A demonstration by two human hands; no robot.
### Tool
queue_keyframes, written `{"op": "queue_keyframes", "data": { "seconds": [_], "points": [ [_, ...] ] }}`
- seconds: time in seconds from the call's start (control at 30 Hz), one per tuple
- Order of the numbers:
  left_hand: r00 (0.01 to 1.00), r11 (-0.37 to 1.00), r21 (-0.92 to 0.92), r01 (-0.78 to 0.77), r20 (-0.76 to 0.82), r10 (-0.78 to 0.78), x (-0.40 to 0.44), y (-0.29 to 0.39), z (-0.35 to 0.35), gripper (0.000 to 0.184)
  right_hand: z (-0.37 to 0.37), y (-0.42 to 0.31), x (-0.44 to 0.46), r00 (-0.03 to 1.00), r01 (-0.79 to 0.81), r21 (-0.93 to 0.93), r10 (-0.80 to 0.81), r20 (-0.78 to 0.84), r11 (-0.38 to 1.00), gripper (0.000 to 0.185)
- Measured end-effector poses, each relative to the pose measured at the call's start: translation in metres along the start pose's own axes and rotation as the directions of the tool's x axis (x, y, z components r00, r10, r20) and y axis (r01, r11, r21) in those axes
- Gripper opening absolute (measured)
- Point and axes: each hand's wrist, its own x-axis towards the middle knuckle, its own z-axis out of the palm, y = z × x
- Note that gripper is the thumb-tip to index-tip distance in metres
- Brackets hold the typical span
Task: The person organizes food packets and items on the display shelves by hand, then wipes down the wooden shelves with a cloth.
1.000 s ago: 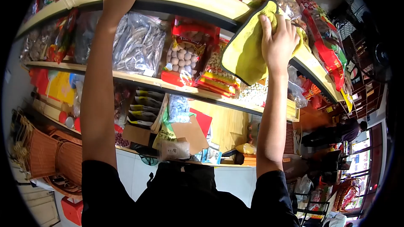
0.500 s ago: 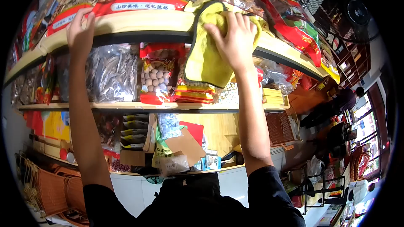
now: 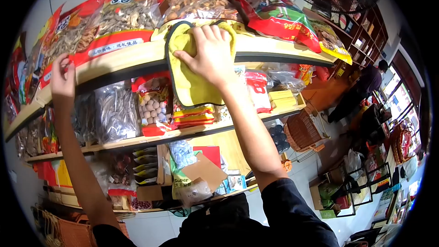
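My right hand grips a yellow cleaning cloth with dark edging. The cloth lies over the wooden front edge of the upper shelf and hangs down past it. At the left, my left hand is at the same edge, its fingers curled at the red lower border of a bag of dried mushrooms; its fingertips are partly hidden. Behind the cloth lies another bag of brown dried food, and to its right a red and green bag.
Below, the middle shelf holds a bag of dried fish, a bag of round nuts and a red-white packet. Lower down are cardboard and small packets. A wicker basket stands right; a person is farther off.
My right hand and the cloth have moved left along the shelf edge. My left hand has also shifted left and lower in view. The camera view has turned, showing more of the upper bags.
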Motion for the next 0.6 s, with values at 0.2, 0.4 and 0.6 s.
{"op": "queue_keyframes", "data": {
  "seconds": [0.2, 0.4, 0.6],
  "points": [
    [0.863, 0.87, -0.037, -0.492, 0.11, 0.493, -0.015, 0.18, -0.058, 0.036, 0.015, -0.004, 0.002, 0.986, -0.071, -0.005, 0.069, -0.149, 0.997, 0.04],
    [0.363, 0.675, -0.728, -0.115, 0.602, 0.711, -0.023, 0.259, -0.096, 0.038, 0.007, -0.005, 0.003, 0.997, -0.047, -0.017, 0.046, -0.068, 0.999, 0.039],
    [0.233, 0.627, -0.682, 0.377, 0.725, 0.648, -0.06, 0.258, -0.08, 0.035, 0.01, -0.009, 0.004, 0.996, -0.053, -0.055, 0.048, -0.081, 0.997, 0.042]
  ]
}}
